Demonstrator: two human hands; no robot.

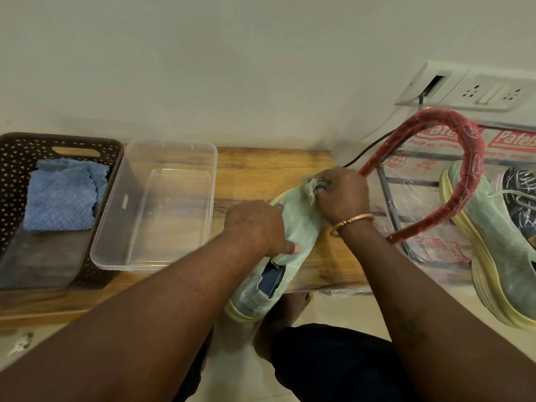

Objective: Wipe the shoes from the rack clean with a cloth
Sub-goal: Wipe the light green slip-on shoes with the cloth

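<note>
Nearest of all, 2 forearms are seen reaching in, the left forearm [130, 314] and the right forearm [435, 300], and the wiping step is judged to be under way. Beneath them a wooden board [261, 166] is laid against the wall, with a brown basket [17, 158] and a clear tub [171, 146] set at its left end. At the right, a rack [475, 169] with a red hoop is wrapped in plastic, and a second shoe [493, 242] is seen resting on it, not yet brought over.

Now the shoe [303, 223] in hand: it is laid at the board's near right edge, toe pointed away, heel hanging off toward the person. It is gripped at mid-length by the left hand [255, 224], fingers hooked over the far side and the thumb pressed on the upper. A bunched cloth [311, 190] is clenched in the right hand [342, 195] and pushed against the toe.

For a good result, the shoe should be pinned firmly so it cannot skid, short strokes should be worked from toe toward heel, and the cloth should be turned to a fresh face once soiled.

As for looks, a pale green mesh upper is shown, with a thick yellowish sole and a dark blue lining at the opening. Whether dirt remains cannot be told.
</note>
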